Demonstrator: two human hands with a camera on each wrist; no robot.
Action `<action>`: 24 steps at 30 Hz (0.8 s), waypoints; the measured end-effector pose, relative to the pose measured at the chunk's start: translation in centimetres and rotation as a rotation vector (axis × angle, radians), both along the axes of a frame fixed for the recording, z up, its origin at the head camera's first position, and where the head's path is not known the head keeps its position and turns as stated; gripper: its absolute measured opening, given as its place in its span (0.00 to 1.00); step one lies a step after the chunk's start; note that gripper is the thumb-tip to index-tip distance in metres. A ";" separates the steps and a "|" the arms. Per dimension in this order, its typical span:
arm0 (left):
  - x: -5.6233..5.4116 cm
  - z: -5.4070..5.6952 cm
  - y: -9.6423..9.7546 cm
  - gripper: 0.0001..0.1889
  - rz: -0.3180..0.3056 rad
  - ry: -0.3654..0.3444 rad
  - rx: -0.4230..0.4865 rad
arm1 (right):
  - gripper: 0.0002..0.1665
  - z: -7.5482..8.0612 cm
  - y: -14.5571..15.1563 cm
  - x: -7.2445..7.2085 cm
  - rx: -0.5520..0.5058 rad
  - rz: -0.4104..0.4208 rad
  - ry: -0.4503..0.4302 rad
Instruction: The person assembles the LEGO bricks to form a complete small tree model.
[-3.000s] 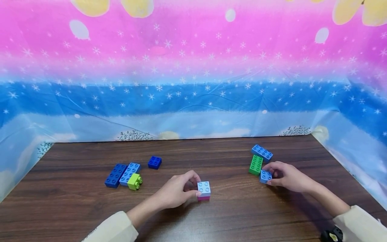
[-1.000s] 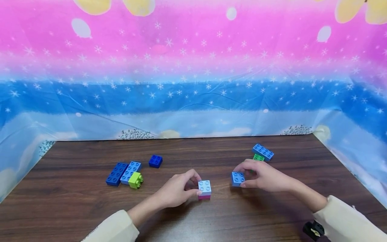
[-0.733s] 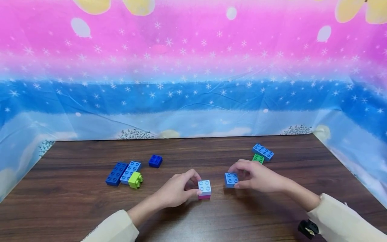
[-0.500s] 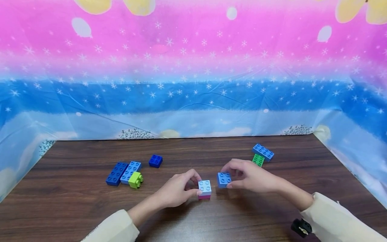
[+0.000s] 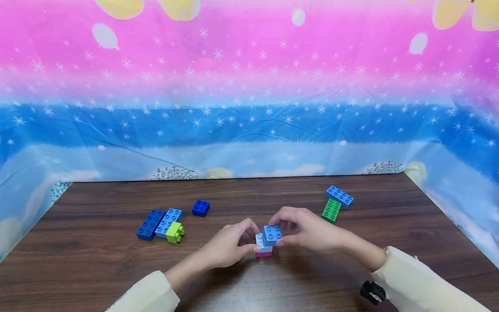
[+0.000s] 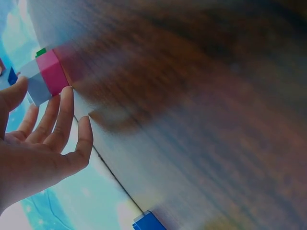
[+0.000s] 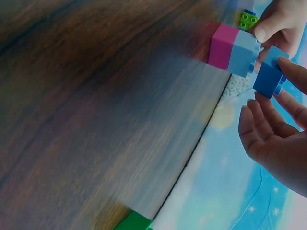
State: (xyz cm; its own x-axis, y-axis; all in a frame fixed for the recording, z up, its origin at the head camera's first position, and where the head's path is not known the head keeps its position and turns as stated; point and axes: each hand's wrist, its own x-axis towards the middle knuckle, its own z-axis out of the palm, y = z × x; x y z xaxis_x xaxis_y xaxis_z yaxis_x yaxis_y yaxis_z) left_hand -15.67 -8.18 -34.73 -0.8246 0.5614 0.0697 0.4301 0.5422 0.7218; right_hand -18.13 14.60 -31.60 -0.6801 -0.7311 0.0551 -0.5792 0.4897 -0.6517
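Observation:
My left hand grips a small stack by its left side: a light blue square brick on top of a pink brick, which stands on the table. Between the thumb and fingers of my right hand is a medium blue square brick, four studs on top hidden from none of the head view. In the right wrist view this blue brick shows a gap between it and the light blue brick's studs. From the head it overlaps the right part of the stack.
To the left lie a dark blue long brick, a blue long brick, a lime brick and a dark blue square brick. Back right are a green brick and another blue long brick. A patterned cloth borders the wooden table.
My right hand has carried the blue square brick leftward from beside the green brick to over the stack. The left hand has kept its grip on the stack in place.

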 end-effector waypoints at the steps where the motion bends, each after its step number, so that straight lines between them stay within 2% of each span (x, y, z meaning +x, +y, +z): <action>1: 0.0 0.0 0.0 0.11 0.001 0.001 -0.004 | 0.18 0.0 -0.1 0.0 -0.001 0.001 -0.004; 8: 0.0 0.1 0.0 0.12 -0.010 0.016 -0.007 | 0.17 -0.1 -0.6 0.2 -0.028 0.021 -0.011; 15: 0.0 0.1 0.0 0.11 -0.016 0.029 -0.019 | 0.16 -0.7 -0.9 0.0 -0.045 0.056 0.031; 24: -0.1 0.1 -0.1 0.11 -0.016 0.026 -0.025 | 0.17 -1.1 -1.1 -0.1 -0.039 0.052 0.037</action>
